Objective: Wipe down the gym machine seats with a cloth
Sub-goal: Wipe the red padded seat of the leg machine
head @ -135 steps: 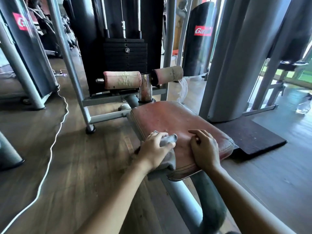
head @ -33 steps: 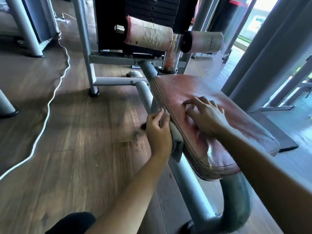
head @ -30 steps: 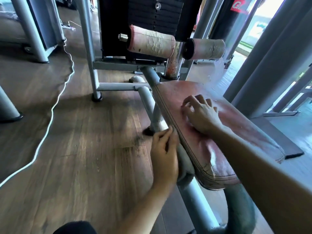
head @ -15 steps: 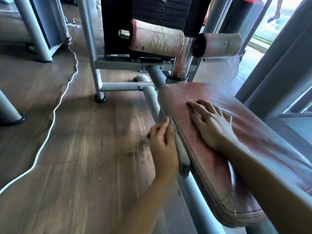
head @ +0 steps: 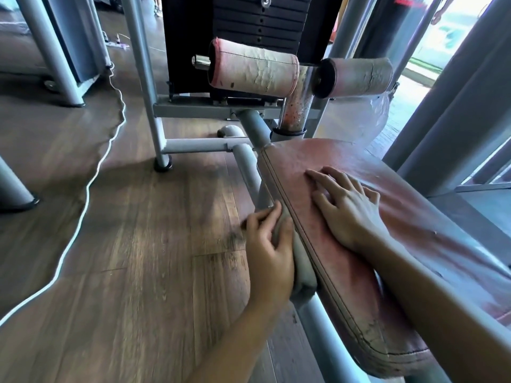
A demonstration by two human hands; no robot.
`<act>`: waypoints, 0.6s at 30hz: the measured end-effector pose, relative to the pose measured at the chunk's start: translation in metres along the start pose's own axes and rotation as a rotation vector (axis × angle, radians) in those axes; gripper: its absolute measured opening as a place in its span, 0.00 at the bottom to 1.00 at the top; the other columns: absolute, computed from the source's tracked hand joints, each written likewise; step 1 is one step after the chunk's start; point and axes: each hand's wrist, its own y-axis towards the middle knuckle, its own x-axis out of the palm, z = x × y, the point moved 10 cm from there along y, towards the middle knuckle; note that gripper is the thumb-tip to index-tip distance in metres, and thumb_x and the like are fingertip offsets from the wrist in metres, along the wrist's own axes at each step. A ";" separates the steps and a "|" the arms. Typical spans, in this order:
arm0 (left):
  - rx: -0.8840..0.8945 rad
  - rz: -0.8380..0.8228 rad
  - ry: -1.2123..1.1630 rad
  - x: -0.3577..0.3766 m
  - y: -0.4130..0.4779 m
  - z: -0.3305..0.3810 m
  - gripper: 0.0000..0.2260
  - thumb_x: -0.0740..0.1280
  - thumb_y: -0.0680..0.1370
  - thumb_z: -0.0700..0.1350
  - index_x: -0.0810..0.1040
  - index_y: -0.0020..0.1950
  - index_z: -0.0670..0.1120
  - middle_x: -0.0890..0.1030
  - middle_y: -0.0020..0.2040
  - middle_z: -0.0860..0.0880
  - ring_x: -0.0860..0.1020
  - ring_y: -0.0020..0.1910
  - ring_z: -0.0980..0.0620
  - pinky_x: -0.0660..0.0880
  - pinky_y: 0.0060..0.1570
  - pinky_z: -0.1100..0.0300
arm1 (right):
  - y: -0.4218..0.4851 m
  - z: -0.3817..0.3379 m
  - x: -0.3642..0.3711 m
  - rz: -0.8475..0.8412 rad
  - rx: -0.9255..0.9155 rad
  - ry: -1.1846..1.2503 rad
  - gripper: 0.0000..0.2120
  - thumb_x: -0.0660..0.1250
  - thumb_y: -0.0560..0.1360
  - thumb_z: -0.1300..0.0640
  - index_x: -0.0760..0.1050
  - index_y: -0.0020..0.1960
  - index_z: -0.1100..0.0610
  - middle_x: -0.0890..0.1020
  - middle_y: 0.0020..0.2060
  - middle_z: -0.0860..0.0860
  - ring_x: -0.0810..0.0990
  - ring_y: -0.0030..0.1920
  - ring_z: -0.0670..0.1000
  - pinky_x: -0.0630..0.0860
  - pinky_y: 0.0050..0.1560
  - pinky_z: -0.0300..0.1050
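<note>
Seat (head: pixel 359 244), centre frame: our left hand (head: pixel 269 252) grips the cloth (head: pixel 302 261) against its side edge while our right hand (head: pixel 345 205), open-palmed, steadies us.

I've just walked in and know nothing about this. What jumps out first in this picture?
A worn red seat fills the right side, with the right hand spread flat on top. The left hand presses a grey cloth against the seat's left edge. Beyond it, two cracked, faded roller pads stick out in front of a black weight stack, and a white cable snakes over the wooden floor at left.
</note>
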 end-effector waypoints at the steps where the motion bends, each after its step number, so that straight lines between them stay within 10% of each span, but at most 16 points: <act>1: 0.011 0.000 0.008 0.000 0.004 0.001 0.14 0.66 0.83 0.46 0.78 0.69 0.49 0.75 0.60 0.56 0.74 0.63 0.63 0.69 0.66 0.72 | 0.000 0.000 0.000 0.003 -0.001 0.001 0.21 0.52 0.82 0.43 0.62 0.75 0.33 0.62 0.76 0.38 0.56 0.77 0.43 0.53 0.72 0.58; 6: 0.039 0.081 0.097 0.004 0.077 -0.008 0.13 0.67 0.83 0.45 0.80 0.67 0.45 0.79 0.61 0.49 0.76 0.57 0.61 0.68 0.57 0.78 | 0.000 0.002 -0.001 0.020 0.009 0.019 0.26 0.47 0.77 0.38 0.62 0.74 0.31 0.63 0.76 0.37 0.56 0.77 0.42 0.54 0.72 0.56; 10: -0.082 0.084 0.101 0.007 0.160 -0.028 0.13 0.68 0.82 0.43 0.81 0.66 0.41 0.81 0.62 0.42 0.78 0.60 0.52 0.72 0.65 0.62 | 0.001 0.002 0.000 0.030 0.002 0.015 0.25 0.47 0.77 0.38 0.61 0.74 0.31 0.63 0.75 0.36 0.56 0.76 0.41 0.54 0.72 0.55; 18: 0.032 0.115 0.085 0.005 0.080 -0.016 0.13 0.66 0.83 0.45 0.80 0.67 0.48 0.75 0.58 0.53 0.75 0.55 0.65 0.70 0.60 0.72 | 0.003 0.002 0.001 0.041 0.006 -0.001 0.24 0.48 0.77 0.39 0.61 0.73 0.32 0.62 0.74 0.35 0.56 0.76 0.42 0.55 0.69 0.54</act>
